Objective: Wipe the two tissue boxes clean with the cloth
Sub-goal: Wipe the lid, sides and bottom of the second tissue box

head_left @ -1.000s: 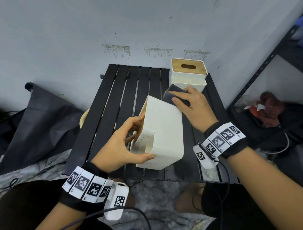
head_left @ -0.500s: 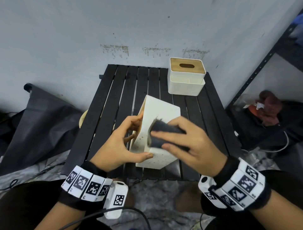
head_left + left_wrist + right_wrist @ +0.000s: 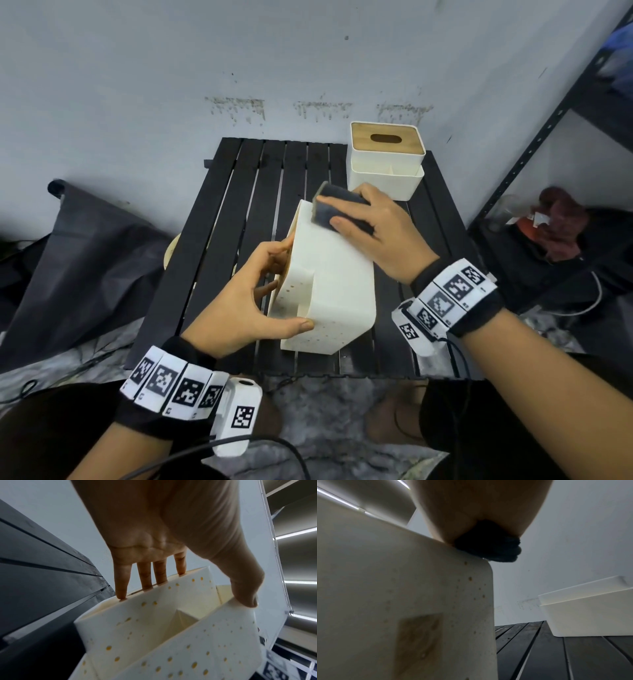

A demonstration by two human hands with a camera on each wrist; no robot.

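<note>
A white tissue box point(image 3: 334, 274) speckled with brown spots lies tipped on its side on the black slatted table point(image 3: 239, 212). My left hand point(image 3: 253, 301) grips its near end, thumb on the spotted face, fingers on the far edge point(image 3: 122, 595). My right hand point(image 3: 370, 226) holds a folded dark cloth point(image 3: 327, 209) and presses it on the box's far upper edge; the right wrist view shows the cloth point(image 3: 489, 549) bunched on that corner. A second white tissue box point(image 3: 385, 159) with a wooden lid stands upright at the table's back right.
A grey wall rises right behind the table. A black metal shelf frame point(image 3: 534, 144) stands to the right with dark red fabric point(image 3: 558, 219) on it. A dark bag point(image 3: 78, 253) lies left of the table. Cables trail over the floor below.
My right hand swept the cloth from the box's far end down to its near end, then back up to the far upper edge. The left hand kept its grip on the box.
</note>
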